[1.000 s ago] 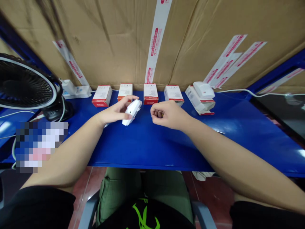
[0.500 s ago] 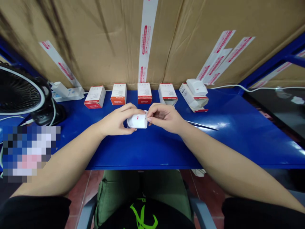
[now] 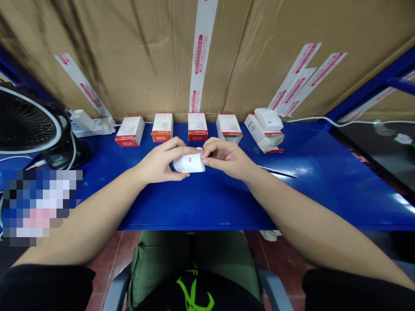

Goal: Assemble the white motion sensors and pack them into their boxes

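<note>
My left hand [image 3: 158, 162] grips a white plastic detector [image 3: 191, 163] with a small red mark, its thumb below and fingers along the top edge. The detector is held over the middle of the blue table. At its right end my right hand [image 3: 225, 159] is closed in a pinch, thumb and forefinger touching the edge. Something small and dark shows by those fingertips, too small to name. A thin dark rod [image 3: 277, 171] lies on the table just right of my right wrist.
Several red-and-white boxes stand along the back, among them a middle box [image 3: 197, 127]. Another white detector [image 3: 268, 119] rests on the open rightmost box [image 3: 264, 134]. On the left are a black fan [image 3: 26, 121] and a power strip [image 3: 94, 127]. Cardboard [image 3: 145, 56] forms the back wall.
The detector has turned slightly in my left hand, its right end tipping a little upward. My right fingers have shifted slightly right with it, still at its end.
</note>
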A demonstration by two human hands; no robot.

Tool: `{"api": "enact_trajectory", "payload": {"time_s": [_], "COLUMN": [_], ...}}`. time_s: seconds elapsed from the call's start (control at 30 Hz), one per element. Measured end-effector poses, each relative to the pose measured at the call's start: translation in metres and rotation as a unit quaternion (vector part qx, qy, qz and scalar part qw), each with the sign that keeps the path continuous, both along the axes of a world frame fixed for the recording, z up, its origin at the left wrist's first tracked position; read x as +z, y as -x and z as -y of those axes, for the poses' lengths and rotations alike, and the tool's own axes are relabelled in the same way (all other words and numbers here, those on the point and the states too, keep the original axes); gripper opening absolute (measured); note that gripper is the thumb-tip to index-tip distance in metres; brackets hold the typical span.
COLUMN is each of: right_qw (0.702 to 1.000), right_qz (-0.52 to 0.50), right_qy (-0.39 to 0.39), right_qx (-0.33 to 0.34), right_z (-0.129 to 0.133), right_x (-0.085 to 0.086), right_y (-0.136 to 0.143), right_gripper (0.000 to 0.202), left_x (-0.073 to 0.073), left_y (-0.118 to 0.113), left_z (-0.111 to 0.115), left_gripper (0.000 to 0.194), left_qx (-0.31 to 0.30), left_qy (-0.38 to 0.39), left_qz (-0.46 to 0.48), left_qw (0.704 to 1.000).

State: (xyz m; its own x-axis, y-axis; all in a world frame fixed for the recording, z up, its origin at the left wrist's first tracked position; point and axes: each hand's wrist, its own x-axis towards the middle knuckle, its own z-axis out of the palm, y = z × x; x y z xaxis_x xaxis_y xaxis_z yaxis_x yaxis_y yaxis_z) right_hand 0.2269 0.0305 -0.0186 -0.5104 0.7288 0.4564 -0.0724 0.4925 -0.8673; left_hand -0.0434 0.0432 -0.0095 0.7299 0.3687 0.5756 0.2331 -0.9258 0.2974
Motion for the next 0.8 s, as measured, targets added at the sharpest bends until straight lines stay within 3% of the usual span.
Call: {"api": "enact_trajectory", "payload": {"time_s": [0.4,0.63,0.8], "right_qw": [0.981,0.942,0.913], "right_qz": [-0.041,-0.081,-0.113], "right_qy": [0.189,0.323,0.385], "right_qx": [0.013,0.052,0.069], "right_z": [0.0037,0.0047,0.0058], "right_x": [0.0059,0.0066,0.0091], "right_y": [0.0038,0.0048,0.0071], "right_gripper": [0.035,0.043,0.037], "left_x": [0.0002,-0.0032,-0.0038], "left_y": [0.0009,0.0,-0.001], "left_z": [0.0021,0.0023,0.0045], "left_gripper": [0.056,0.054,0.059], "left_qx": [0.047,0.06,0.084], "left_qy": [-0.074,-0.116,-0.161], "left_qz": [-0.019,-0.003,0.005], "left_qw": [0.996,0.991,0.983]}}
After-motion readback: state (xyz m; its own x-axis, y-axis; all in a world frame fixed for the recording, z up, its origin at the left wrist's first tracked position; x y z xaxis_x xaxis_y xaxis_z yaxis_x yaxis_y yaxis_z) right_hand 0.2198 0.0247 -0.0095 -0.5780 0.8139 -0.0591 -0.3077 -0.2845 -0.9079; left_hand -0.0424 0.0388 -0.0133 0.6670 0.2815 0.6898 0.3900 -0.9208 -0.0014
